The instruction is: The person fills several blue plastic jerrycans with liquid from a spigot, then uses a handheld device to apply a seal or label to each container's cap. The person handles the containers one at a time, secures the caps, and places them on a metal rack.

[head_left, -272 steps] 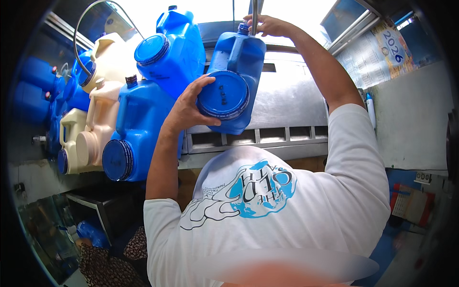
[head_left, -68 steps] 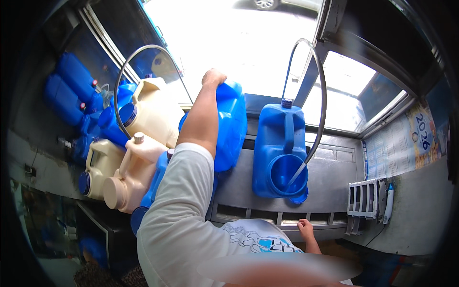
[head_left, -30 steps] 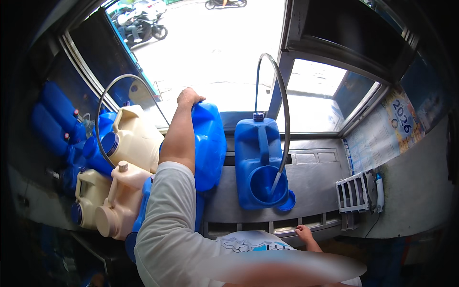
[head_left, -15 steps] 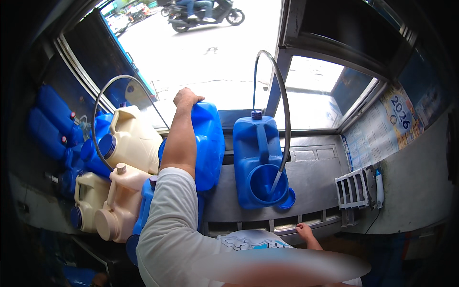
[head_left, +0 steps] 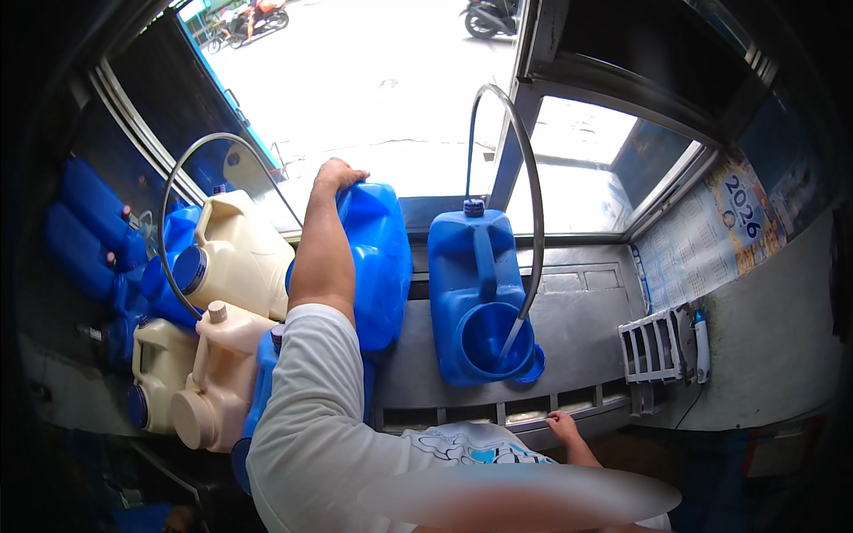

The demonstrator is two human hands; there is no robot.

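My left arm reaches forward across the counter, and my left hand (head_left: 339,175) is closed over the far top edge of a bright blue water jug (head_left: 378,266). My forearm covers part of that jug. To its right lies another blue jug (head_left: 480,266) with its wide round mouth toward me. A grey hose (head_left: 536,213) arches over and runs down into that mouth; a blue lid (head_left: 531,364) is beside it. Near the counter's front edge is my right hand (head_left: 562,428), its fingers curled together; whether they hold anything is too small to see.
Cream jugs (head_left: 244,258) and more blue jugs (head_left: 96,204) crowd the left, under a second arched hose (head_left: 167,200). The metal counter (head_left: 586,311) has slots along its front. A white rack (head_left: 650,348) and a calendar (head_left: 702,240) are at right. A window opens onto a street.
The whole view has shifted slightly; my left hand stays on the bright blue jug. Outside, a motorbike has moved right, and others show at the upper left.
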